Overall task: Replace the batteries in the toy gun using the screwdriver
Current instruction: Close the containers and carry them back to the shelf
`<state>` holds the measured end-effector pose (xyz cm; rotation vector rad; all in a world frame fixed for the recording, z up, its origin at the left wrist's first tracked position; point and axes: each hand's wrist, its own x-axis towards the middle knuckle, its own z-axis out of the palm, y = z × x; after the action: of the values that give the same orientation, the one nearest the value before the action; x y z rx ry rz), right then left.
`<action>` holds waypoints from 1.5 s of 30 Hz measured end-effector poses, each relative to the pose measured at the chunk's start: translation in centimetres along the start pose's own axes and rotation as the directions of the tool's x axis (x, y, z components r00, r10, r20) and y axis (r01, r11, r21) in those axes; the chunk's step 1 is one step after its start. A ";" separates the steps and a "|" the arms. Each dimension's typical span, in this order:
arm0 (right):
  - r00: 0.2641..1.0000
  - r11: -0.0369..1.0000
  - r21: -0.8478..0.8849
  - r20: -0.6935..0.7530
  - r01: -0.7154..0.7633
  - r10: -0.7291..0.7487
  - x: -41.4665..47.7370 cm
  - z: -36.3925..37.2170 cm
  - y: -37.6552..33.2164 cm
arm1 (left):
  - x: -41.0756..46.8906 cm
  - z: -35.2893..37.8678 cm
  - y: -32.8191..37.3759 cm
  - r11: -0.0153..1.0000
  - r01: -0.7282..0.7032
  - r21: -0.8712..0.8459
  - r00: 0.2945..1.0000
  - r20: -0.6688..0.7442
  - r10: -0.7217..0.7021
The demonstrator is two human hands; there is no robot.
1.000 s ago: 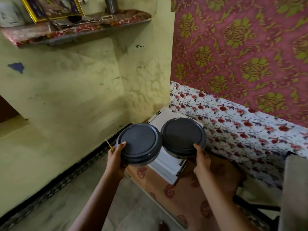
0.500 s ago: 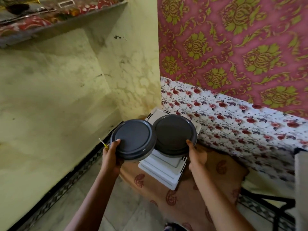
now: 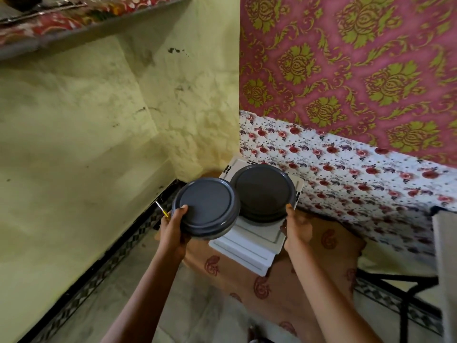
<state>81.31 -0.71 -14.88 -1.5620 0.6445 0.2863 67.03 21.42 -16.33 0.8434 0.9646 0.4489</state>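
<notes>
I hold two round containers with dark grey lids over a white plastic stool (image 3: 249,246). My left hand (image 3: 173,226) grips the left container (image 3: 205,206), thumb on its lid, and also holds a thin yellow-handled screwdriver (image 3: 162,210) that pokes out to the left. My right hand (image 3: 295,226) grips the right container (image 3: 263,191), thumb on its rim. The two lids touch at their edges. No toy gun or batteries show in view.
The stool stands on a tan patterned mat (image 3: 247,280) in a corner. A yellow wall (image 3: 86,144) runs along the left, with a cluttered shelf (image 3: 61,23) above. A floral cloth (image 3: 346,169) and pink patterned fabric (image 3: 346,70) cover the right wall. A black metal frame (image 3: 405,288) stands at lower right.
Both containers have come down closer to the white stool, still held side by side. The view has dropped and shifted, so the shelf now sits at the top edge.
</notes>
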 end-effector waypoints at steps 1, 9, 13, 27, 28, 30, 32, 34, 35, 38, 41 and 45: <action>1.000 0.999 0.039 0.004 -0.006 0.005 -0.4 0.1 0.5 | 0.0 -0.3 0.0 1.000 0.006 0.011 1.000 0.018 -0.006; 0.992 0.994 0.021 0.066 0.108 -0.109 -8.3 1.6 7.6 | -0.1 -4.8 -0.1 0.983 0.080 0.164 0.980 0.170 -0.108; 0.917 0.996 -0.084 0.399 0.042 -0.005 -12.2 3.1 11.0 | 0.0 -6.3 -1.1 0.959 0.116 0.259 0.960 0.217 -0.175; 0.967 0.988 0.050 0.200 0.149 -0.156 -9.2 3.4 18.1 | 2.3 -7.1 -8.4 0.957 0.216 0.191 0.957 0.152 -0.247; 0.971 0.989 0.057 0.194 0.134 -0.142 -9.2 3.3 19.0 | 2.4 -7.7 -8.9 0.953 0.223 0.203 0.960 0.126 -0.252; 0.977 0.994 0.072 0.193 0.083 -0.096 -9.3 3.2 20.5 | 2.6 -8.8 -9.8 0.943 0.248 0.223 0.959 0.083 -0.272; 0.978 0.996 0.081 0.199 0.048 -0.064 -9.3 3.2 21.2 | 2.9 -9.2 -10.3 0.930 0.273 0.246 0.953 0.061 -0.296; 0.979 0.997 0.074 0.204 0.017 -0.031 -8.5 3.3 21.3 | 3.4 -8.9 -10.8 0.917 0.297 0.266 0.947 0.044 -0.319; 0.979 0.997 0.073 0.200 0.018 -0.033 -8.2 3.4 21.0 | 3.7 -8.6 -11.0 0.918 0.294 0.268 0.947 0.049 -0.318; 0.980 0.999 0.030 0.198 0.028 -0.033 -5.9 4.0 20.2 | 5.2 -6.9 -11.7 0.914 0.296 0.278 0.951 0.008 -0.310; 0.986 1.000 0.001 0.164 0.023 -0.022 -3.3 4.5 19.6 | 6.4 -4.5 -12.1 0.902 0.251 0.350 0.965 -0.012 -0.264; 0.993 0.998 -0.049 0.113 0.044 -0.038 -0.2 5.0 18.5 | 8.1 -1.4 -12.4 0.898 0.176 0.403 0.982 -0.012 -0.187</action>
<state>71.81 4.56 -30.68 -1.5941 0.5202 0.3594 69.73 19.91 -30.90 1.1155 1.1194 0.0726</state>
